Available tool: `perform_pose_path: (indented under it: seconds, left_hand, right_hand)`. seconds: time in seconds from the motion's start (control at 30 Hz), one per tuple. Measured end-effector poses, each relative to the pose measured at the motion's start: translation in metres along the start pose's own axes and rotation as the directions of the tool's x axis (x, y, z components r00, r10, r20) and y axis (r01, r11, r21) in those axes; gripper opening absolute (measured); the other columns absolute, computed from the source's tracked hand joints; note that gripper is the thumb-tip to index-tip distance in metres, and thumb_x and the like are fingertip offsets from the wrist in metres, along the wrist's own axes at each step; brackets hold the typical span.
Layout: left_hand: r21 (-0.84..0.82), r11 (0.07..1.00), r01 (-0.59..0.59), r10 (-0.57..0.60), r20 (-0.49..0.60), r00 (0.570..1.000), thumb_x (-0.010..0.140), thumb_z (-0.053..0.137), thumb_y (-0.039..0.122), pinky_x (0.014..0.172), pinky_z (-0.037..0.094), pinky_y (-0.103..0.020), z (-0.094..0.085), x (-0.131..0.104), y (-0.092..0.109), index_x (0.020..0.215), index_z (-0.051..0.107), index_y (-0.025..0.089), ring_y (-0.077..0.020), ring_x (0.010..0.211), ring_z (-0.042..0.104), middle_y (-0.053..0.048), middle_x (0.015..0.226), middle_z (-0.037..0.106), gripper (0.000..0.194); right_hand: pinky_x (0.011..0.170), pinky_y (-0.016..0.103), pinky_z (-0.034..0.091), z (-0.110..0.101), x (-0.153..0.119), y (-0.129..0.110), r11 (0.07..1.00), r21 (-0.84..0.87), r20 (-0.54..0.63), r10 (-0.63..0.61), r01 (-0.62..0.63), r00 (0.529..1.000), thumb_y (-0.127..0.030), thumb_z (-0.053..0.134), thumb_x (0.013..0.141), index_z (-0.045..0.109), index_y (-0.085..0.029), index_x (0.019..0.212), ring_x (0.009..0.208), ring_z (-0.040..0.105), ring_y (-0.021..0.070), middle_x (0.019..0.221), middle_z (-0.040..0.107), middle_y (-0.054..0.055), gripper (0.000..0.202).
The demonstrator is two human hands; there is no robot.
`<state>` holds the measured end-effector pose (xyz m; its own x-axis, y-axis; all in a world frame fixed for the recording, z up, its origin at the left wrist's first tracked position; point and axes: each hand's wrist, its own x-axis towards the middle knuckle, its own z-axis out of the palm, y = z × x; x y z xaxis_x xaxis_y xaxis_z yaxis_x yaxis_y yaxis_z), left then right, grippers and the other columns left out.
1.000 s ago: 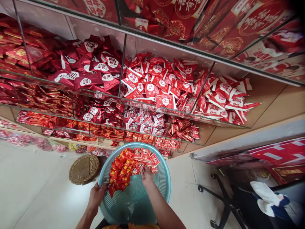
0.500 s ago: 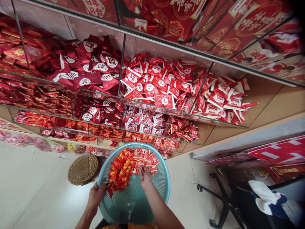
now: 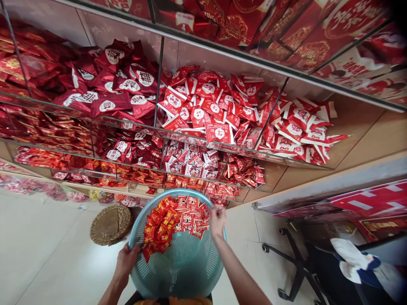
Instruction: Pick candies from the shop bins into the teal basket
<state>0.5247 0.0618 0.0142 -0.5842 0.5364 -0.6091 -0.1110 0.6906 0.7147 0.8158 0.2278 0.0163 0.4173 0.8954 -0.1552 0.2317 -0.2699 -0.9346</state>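
Note:
A teal plastic basket (image 3: 178,271) with slotted sides is held in front of me. My left hand (image 3: 127,258) grips its left rim, thumb over the edge. Inside, orange-red packets with gold print (image 3: 160,228) lie in a heap at the left. Flat red-and-cream packets (image 3: 190,218) are spread beside them toward the back right. My right hand (image 3: 218,221) is over the basket's right rim, close to the lowest shelf compartments. Its fingers look bent but are blurred, so I cannot see whether anything is between them.
Tiered shelves with clear dividers hold red packets (image 3: 213,106) and dark red packets (image 3: 130,84). Low compartments hold small red packets (image 3: 222,190) just behind the basket. A round woven stool (image 3: 111,224) stands at left; a wheeled black chair (image 3: 299,262) at right.
My right hand has moved from the packets in the basket, right to its rim. More flat red-and-cream packets now show in the basket. My left hand stays on the rim.

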Motion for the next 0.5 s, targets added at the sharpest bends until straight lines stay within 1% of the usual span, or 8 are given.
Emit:
perform_pose_path:
  seconds: [0.03, 0.1, 0.17, 0.23, 0.3, 0.37, 0.43, 0.5]
  left_hand:
    - [-0.007, 1.0, 0.002, -0.002, 0.006, 1.0, 0.054, 0.059, 0.04, 0.054, 0.044, -0.032, 0.0, -0.001, 0.0, 0.076, 0.062, 0.017, -0.0194, 0.056, 0.057, -0.001, 0.057, 0.063, 0.032]
    - [-0.013, 1.0, 0.006, -0.006, 0.013, 1.0, 0.055, 0.06, 0.04, 0.054, 0.044, -0.031, 0.0, 0.0, 0.0, 0.076, 0.062, 0.017, -0.0198, 0.057, 0.058, 0.0, 0.057, 0.063, 0.032]
    - [0.0, 1.0, 0.01, -0.01, 0.01, 1.0, 0.054, 0.061, 0.04, 0.054, 0.044, -0.031, 0.0, 0.001, -0.001, 0.077, 0.062, 0.017, -0.0203, 0.057, 0.058, 0.0, 0.057, 0.063, 0.033]
    - [0.009, 1.0, 0.01, -0.01, 0.002, 1.0, 0.054, 0.061, 0.04, 0.055, 0.044, -0.032, -0.001, 0.001, -0.002, 0.078, 0.062, 0.017, -0.0204, 0.057, 0.059, -0.001, 0.058, 0.064, 0.034]
    - [0.003, 1.0, 0.015, -0.015, 0.001, 1.0, 0.054, 0.061, 0.04, 0.056, 0.045, -0.032, -0.001, 0.001, -0.002, 0.08, 0.062, 0.017, -0.0204, 0.058, 0.059, -0.001, 0.06, 0.065, 0.035]
    - [-0.014, 1.0, 0.02, -0.02, 0.006, 1.0, 0.055, 0.061, 0.04, 0.057, 0.045, -0.032, 0.0, 0.0, -0.001, 0.08, 0.061, 0.017, -0.0206, 0.058, 0.06, -0.001, 0.06, 0.065, 0.034]
    - [-0.021, 0.999, 0.028, -0.028, 0.003, 1.0, 0.055, 0.061, 0.04, 0.056, 0.045, -0.032, 0.0, -0.002, 0.0, 0.078, 0.061, 0.017, -0.0205, 0.058, 0.06, -0.001, 0.06, 0.064, 0.033]
    - [-0.013, 0.999, 0.03, -0.03, -0.004, 1.0, 0.055, 0.061, 0.04, 0.055, 0.045, -0.031, 0.0, -0.003, 0.001, 0.076, 0.06, 0.018, -0.0198, 0.058, 0.059, 0.0, 0.059, 0.063, 0.031]
  right_hand:
    - [0.072, 0.031, 0.046, -0.005, 0.021, -0.008, 0.997, -0.077, -0.056, -0.027, 0.022, 0.998, -0.058, 0.045, 0.079, 0.05, -0.022, 0.087, 0.078, 0.058, 0.0182, 0.089, 0.065, 0.005, 0.037]
    - [0.08, 0.034, 0.045, -0.011, 0.061, -0.021, 0.983, -0.185, -0.089, -0.038, 0.021, 0.995, -0.056, 0.048, 0.079, 0.052, -0.021, 0.09, 0.089, 0.059, 0.0211, 0.097, 0.067, 0.009, 0.037]
    - [0.088, 0.04, 0.041, -0.012, 0.093, -0.028, 0.952, -0.306, -0.099, -0.008, -0.023, 0.995, -0.052, 0.057, 0.076, 0.055, -0.02, 0.089, 0.103, 0.057, 0.0275, 0.102, 0.068, 0.012, 0.034]
    - [0.094, 0.048, 0.036, -0.009, 0.116, -0.028, 0.899, -0.429, -0.105, 0.05, -0.091, 0.993, -0.047, 0.067, 0.07, 0.058, -0.021, 0.083, 0.114, 0.052, 0.0342, 0.101, 0.069, 0.014, 0.03]
    - [0.096, 0.054, 0.031, -0.003, 0.13, -0.026, 0.834, -0.529, -0.11, 0.117, -0.158, 0.987, -0.042, 0.074, 0.065, 0.059, -0.021, 0.077, 0.118, 0.049, 0.0384, 0.099, 0.069, 0.017, 0.029]
    - [0.097, 0.057, 0.029, 0.004, 0.14, -0.022, 0.772, -0.602, -0.118, 0.167, -0.204, 0.979, -0.04, 0.077, 0.063, 0.06, -0.019, 0.075, 0.119, 0.048, 0.0401, 0.103, 0.069, 0.02, 0.029]
    - [0.096, 0.058, 0.029, 0.01, 0.146, -0.018, 0.723, -0.651, -0.128, 0.193, -0.229, 0.973, -0.042, 0.077, 0.064, 0.062, -0.018, 0.078, 0.12, 0.049, 0.0407, 0.109, 0.068, 0.023, 0.031]
    - [0.094, 0.056, 0.031, 0.015, 0.15, -0.015, 0.694, -0.68, -0.132, 0.201, -0.237, 0.971, -0.045, 0.077, 0.065, 0.063, -0.017, 0.08, 0.12, 0.05, 0.0406, 0.111, 0.067, 0.024, 0.035]
